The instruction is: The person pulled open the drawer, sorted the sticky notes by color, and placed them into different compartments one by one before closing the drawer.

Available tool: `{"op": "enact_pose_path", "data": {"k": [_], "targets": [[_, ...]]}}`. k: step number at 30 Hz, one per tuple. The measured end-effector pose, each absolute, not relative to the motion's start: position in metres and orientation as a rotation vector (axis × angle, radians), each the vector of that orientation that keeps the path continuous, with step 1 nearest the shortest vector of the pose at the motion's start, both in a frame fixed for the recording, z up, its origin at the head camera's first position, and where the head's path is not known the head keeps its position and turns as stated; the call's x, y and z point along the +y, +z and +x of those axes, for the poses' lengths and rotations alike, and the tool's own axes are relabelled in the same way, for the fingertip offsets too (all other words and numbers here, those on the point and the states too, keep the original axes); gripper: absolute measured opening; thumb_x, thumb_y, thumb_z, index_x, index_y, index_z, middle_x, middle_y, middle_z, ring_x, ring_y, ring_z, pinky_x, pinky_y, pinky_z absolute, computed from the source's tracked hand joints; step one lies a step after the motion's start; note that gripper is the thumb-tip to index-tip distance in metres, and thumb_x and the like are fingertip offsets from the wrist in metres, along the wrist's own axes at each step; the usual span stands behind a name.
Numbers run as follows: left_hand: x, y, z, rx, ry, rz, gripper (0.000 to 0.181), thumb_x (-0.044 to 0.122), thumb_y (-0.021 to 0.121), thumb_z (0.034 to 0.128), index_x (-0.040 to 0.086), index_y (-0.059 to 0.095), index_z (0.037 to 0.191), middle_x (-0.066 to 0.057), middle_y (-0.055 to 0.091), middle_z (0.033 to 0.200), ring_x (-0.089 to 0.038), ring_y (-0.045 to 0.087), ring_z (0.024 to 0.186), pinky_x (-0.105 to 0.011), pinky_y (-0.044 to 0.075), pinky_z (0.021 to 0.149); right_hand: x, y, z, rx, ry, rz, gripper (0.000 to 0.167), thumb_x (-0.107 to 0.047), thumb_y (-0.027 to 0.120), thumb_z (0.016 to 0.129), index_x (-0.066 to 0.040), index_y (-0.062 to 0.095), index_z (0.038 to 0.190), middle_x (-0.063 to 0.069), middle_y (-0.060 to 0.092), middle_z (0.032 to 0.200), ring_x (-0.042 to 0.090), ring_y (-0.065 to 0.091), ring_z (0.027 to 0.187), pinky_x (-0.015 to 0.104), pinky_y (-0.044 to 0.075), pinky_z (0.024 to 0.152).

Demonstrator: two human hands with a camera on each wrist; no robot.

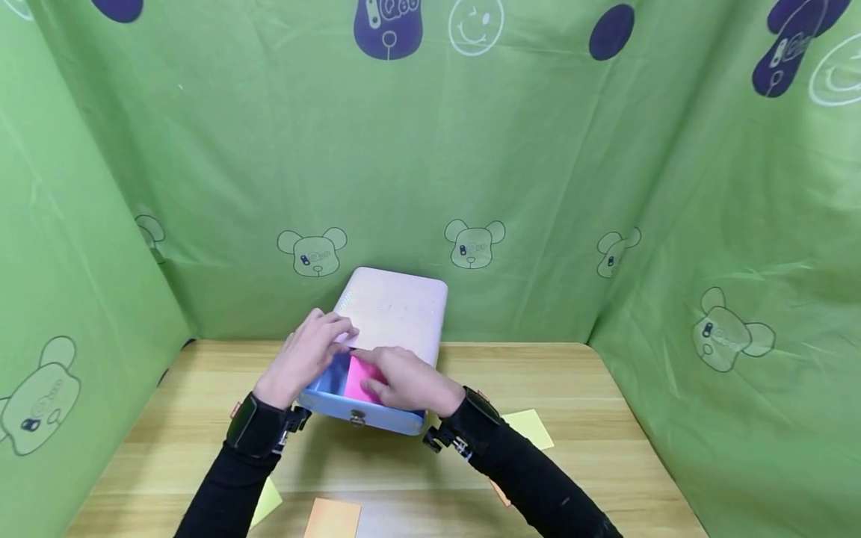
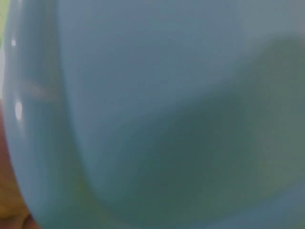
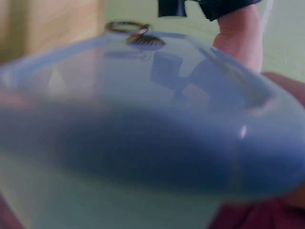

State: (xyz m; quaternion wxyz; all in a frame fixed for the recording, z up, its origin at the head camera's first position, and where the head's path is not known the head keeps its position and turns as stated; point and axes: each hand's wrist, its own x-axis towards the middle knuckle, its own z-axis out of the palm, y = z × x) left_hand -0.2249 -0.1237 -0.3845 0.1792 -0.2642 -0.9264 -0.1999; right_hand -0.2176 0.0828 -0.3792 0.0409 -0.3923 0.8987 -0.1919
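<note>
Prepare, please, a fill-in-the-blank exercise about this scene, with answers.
The thumb over the pink paper belongs to the person's ____ hand.
The box has a front coloured ____.
In the head view, ____ yellow papers lie on the table.
The cloth behind the box is mostly ____.

Missing words: right; blue; two; green.

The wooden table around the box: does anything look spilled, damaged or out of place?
Nothing looks spilled or damaged. What stands out is loose paper scattered at different angles: a yellow sheet right of the box, an orange one at the head view's bottom edge, and a yellow-green one beside the left sleeve.
</note>
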Motion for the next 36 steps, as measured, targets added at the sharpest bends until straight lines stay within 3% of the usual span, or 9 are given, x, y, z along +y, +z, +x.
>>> {"op": "enact_pose_path", "data": {"k": [5, 8, 16, 19, 22, 25, 29, 36], "targets": [[-0.122, -0.384, -0.226, -2.635, -0.563, -0.745, 0.019, 0.008, 0.071, 0.0921, 0.01, 0.073, 0.11, -0.004, 0.073, 0.11, -0.021, 0.054, 0.094, -0.035, 0.05, 0.081, 0.083, -0.376, -0.212, 2.839, -0.438, -1.169, 0.054, -0.027, 0.065, 0.099, -0.015, 0.051, 0.149, -0.004, 0.055, 0.082, 0.007, 0.05, 0.066, 0.018, 0.037, 0.053], [-0.122, -0.386, -0.226, -2.634, -0.562, -0.75, 0.018, 0.009, 0.07, 0.0927, 0.01, 0.073, 0.111, -0.005, 0.073, 0.111, -0.021, 0.054, 0.095, -0.036, 0.05, 0.083, 0.082, -0.376, -0.21, 2.886, -0.363, -1.143, 0.053, -0.032, 0.065, 0.099, -0.02, 0.052, 0.149, -0.003, 0.058, 0.083, 0.008, 0.05, 0.063, 0.021, 0.037, 0.049], [-0.121, -0.385, -0.227, -2.618, -0.573, -0.748, 0.018, 0.009, 0.069, 0.094, 0.009, 0.073, 0.111, -0.006, 0.074, 0.114, -0.023, 0.056, 0.097, -0.038, 0.052, 0.084, 0.082, -0.377, -0.208, 2.969, -0.163, -1.167, 0.057, -0.043, 0.063, 0.099, -0.02, 0.051, 0.15, -0.004, 0.057, 0.079, 0.01, 0.051, 0.064, 0.024, 0.038, 0.048], [-0.122, -0.385, -0.228, -2.62, -0.578, -0.739, 0.017, 0.009, 0.068, 0.0942, 0.009, 0.073, 0.11, -0.006, 0.074, 0.113, -0.024, 0.056, 0.096, -0.038, 0.051, 0.083, 0.083, -0.378, -0.208, 2.943, -0.189, -1.173, 0.06, -0.043, 0.063, 0.099, -0.021, 0.047, 0.152, -0.001, 0.066, 0.089, 0.011, 0.054, 0.065, 0.024, 0.041, 0.05], [-0.123, -0.385, -0.227, -2.632, -0.578, -0.732, 0.018, 0.009, 0.069, 0.0937, 0.009, 0.073, 0.111, -0.006, 0.074, 0.114, -0.024, 0.056, 0.097, -0.038, 0.052, 0.084, 0.084, -0.378, -0.208, 2.889, -0.204, -1.166, 0.061, -0.044, 0.059, 0.101, -0.023, 0.041, 0.156, 0.002, 0.071, 0.125, 0.015, 0.066, 0.077, 0.029, 0.055, 0.063], [-0.123, -0.386, -0.227, -2.638, -0.57, -0.733, 0.02, 0.008, 0.07, 0.0927, 0.009, 0.073, 0.112, -0.006, 0.074, 0.114, -0.023, 0.056, 0.097, -0.038, 0.052, 0.084, 0.085, -0.379, -0.208, 2.838, -0.178, -1.15, 0.06, -0.044, 0.052, 0.104, -0.023, 0.035, 0.159, 0.004, 0.053, 0.155, 0.024, 0.072, 0.109, 0.04, 0.061, 0.087], [-0.123, -0.385, -0.228, -2.63, -0.563, -0.737, 0.019, 0.008, 0.071, 0.0913, 0.008, 0.073, 0.111, -0.007, 0.075, 0.113, -0.024, 0.056, 0.095, -0.039, 0.051, 0.082, 0.087, -0.379, -0.209, 2.793, -0.149, -1.153, 0.057, -0.04, 0.046, 0.107, -0.022, 0.033, 0.16, 0.007, 0.039, 0.164, 0.03, 0.057, 0.137, 0.046, 0.052, 0.109], [-0.123, -0.385, -0.227, -2.632, -0.57, -0.738, 0.019, 0.008, 0.072, 0.0903, 0.009, 0.073, 0.11, -0.006, 0.075, 0.112, -0.023, 0.056, 0.094, -0.037, 0.05, 0.081, 0.091, -0.378, -0.212, 2.729, -0.282, -1.184, 0.051, -0.032, 0.039, 0.11, -0.017, 0.034, 0.159, 0.009, 0.037, 0.164, 0.028, 0.046, 0.146, 0.045, 0.041, 0.12]]}}
